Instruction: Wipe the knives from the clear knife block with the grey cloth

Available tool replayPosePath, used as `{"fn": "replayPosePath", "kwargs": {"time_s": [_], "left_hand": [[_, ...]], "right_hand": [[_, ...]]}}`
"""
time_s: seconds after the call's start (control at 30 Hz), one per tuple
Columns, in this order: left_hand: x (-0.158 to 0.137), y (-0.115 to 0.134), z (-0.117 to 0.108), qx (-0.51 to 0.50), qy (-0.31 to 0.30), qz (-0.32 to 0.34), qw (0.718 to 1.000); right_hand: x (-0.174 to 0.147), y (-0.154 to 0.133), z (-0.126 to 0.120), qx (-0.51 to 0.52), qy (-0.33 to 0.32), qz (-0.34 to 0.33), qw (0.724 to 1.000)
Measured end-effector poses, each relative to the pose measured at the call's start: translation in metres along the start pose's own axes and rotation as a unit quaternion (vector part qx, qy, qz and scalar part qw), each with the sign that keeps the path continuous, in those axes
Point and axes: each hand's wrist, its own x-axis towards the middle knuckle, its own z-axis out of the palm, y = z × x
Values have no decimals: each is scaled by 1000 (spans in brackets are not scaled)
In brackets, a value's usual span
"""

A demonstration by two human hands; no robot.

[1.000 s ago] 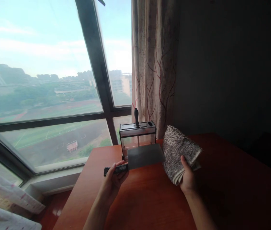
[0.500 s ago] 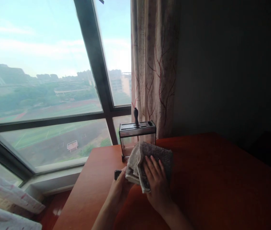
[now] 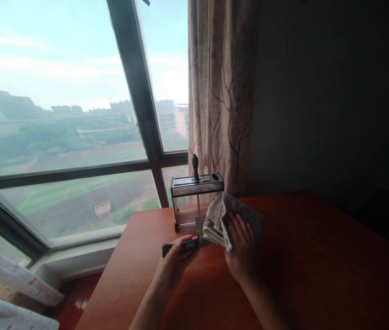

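A cleaver (image 3: 200,229) is held out over the table by its black handle, with my left hand (image 3: 175,259) wrapped round that handle. Only a strip of the wide blade beside the handle shows; a folded grey and beige towel (image 3: 215,222) hides the remainder. My right hand (image 3: 241,247) grips the towel, its fingers laid over the cloth and pressing it on the blade. Behind the towel stands a knife block (image 3: 197,183) with clear sides and a slotted top, and one dark-handled tool is upright in it.
The reddish-brown wooden table (image 3: 139,256) extends under both hands and away to the right. A large window (image 3: 60,137) fills the left side. A patterned curtain (image 3: 222,91) hangs behind the knife block, and another curtain lies low at the left.
The towel and my right hand have slid right, away from the handle, uncovering the handle and a strip of blade. My left hand stays at nearly the same spot.
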Motion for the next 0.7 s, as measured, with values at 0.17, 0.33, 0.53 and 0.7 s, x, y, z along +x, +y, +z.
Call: {"fn": "replayPosePath", "kwargs": {"time_s": [0.17,0.33,0.53,0.7], "left_hand": [[1,0,-2,2,5,-4,1000],[2,0,-3,-1,7,-4,1000],[5,-4,-5,1,19,-11,1000],[5,-8,-4,7,24,-22,999]], "right_hand": [[-4,13,6,-22,22,29,999],[-8,-1,9,-4,12,0,1000],[-10,-19,7,15,-20,-21,999],[-13,-39,3,23,-58,-57,996]]}}
